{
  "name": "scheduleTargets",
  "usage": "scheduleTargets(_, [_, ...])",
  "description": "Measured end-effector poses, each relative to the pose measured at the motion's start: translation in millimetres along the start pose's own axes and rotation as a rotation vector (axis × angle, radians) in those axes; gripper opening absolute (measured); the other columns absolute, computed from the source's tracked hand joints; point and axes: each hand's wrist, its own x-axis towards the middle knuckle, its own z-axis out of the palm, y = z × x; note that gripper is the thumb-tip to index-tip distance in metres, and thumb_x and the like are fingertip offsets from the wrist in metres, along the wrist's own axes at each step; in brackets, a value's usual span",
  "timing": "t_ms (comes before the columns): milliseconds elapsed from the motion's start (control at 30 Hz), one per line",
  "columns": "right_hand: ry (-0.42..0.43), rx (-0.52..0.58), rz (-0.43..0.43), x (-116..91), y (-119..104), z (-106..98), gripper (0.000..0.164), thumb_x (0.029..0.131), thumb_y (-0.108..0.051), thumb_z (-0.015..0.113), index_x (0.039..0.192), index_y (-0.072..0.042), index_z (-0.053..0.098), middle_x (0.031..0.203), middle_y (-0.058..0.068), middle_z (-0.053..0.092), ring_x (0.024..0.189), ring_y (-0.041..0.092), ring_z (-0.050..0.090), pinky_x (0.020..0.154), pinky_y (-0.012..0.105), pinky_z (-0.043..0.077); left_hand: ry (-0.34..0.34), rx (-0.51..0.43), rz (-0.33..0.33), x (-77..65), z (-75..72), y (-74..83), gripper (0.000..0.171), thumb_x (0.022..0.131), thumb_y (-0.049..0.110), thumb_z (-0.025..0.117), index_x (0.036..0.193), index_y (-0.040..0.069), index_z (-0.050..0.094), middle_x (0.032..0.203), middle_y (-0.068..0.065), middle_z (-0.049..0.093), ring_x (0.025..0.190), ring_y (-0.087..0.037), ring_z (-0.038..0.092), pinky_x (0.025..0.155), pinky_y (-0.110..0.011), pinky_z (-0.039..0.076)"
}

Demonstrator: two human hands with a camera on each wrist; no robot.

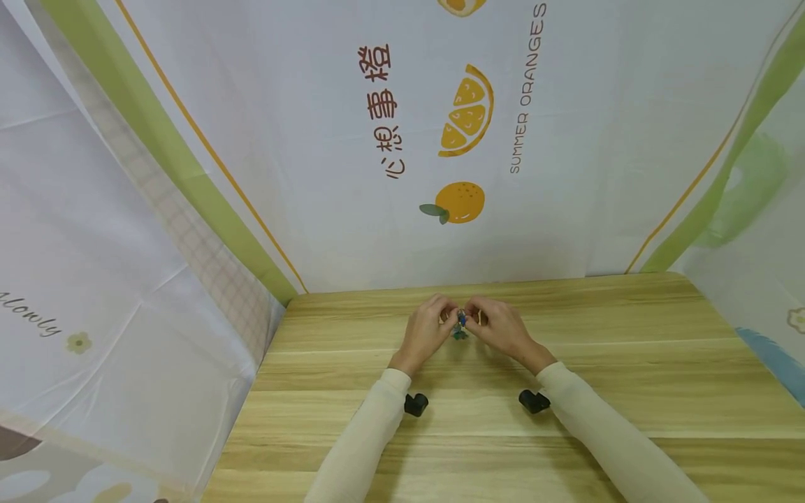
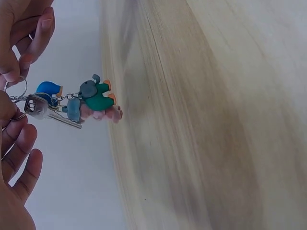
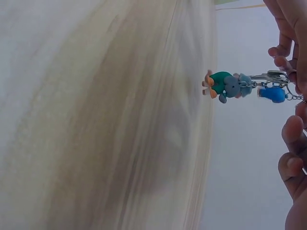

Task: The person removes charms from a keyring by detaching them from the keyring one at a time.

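Above the table, both hands hold a bunch of metal rings with figures hanging from it. In the left wrist view, my left hand (image 1: 425,332) pinches a ring beside a key (image 2: 38,108). My right hand (image 1: 501,328) pinches another ring (image 2: 17,87) close by. From the rings hang a blue charm (image 3: 272,94) on a short chain and a grey-headed elephant figure (image 2: 97,97) in green. Something pinkish (image 2: 115,114) shows partly behind the elephant. The fingertips hide some ring parts, so how the rings join cannot be told.
The wooden table (image 1: 465,447) spreads under both hands. A white cloth wall (image 1: 314,140) printed with oranges stands along its back edge, and more printed cloth (image 1: 157,335) hangs at the left. Black wrist mounts (image 1: 534,402) stick out from the sleeves.
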Motion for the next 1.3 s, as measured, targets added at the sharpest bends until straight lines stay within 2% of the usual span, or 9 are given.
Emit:
scheduleTargets(267, [-0.017,-0.002,0.026,1.9,-2.0,-3.4,0.002,0.097,-0.012,0.07,0.096,-0.012,0.071,0.076,-0.005,0.066,0.061,0.003,0.052,0.054,0.021,0.043,0.015,0.0,0.011,-1.3,-0.6,-2.9,0.006,0.103,0.011,0.07,0.101,0.008,0.075,0.091,-0.003,0.07,0.076,-0.014,0.065,0.063,-0.017,0.049])
scheduleTargets(533, [0.003,-0.002,0.037,3.5,2.1,-6.7,0.004,0.098,-0.011,0.069,0.099,-0.009,0.072,0.082,-0.001,0.07,0.062,0.004,0.052,0.056,0.023,0.044,0.002,-0.006,0.0,-0.3,-1.8,-2.5,0.007,0.104,0.012,0.069,0.102,0.008,0.075,0.091,-0.003,0.07,0.076,-0.013,0.065,0.063,-0.019,0.05])
scheduleTargets(833, [0.031,-0.009,0.039,3.7,3.0,-11.7,0.005,0.1,-0.01,0.068,0.1,-0.008,0.073,0.082,-0.001,0.07,0.061,0.003,0.052,0.055,0.023,0.045,0.005,0.005,-0.013,-0.9,-2.1,-2.2,0.006,0.103,0.01,0.07,0.101,0.009,0.076,0.09,-0.002,0.07,0.076,-0.013,0.065,0.063,-0.018,0.049])
scheduleTargets(1300, [0.019,-0.004,0.049,6.5,11.1,-19.2,0.005,0.101,-0.011,0.071,0.103,-0.006,0.073,0.081,-0.001,0.071,0.061,0.002,0.052,0.055,0.024,0.046,0.001,0.005,-0.019,-0.7,-2.8,-2.8,0.006,0.103,0.011,0.07,0.101,0.01,0.076,0.089,-0.001,0.071,0.076,-0.011,0.066,0.064,-0.017,0.05])
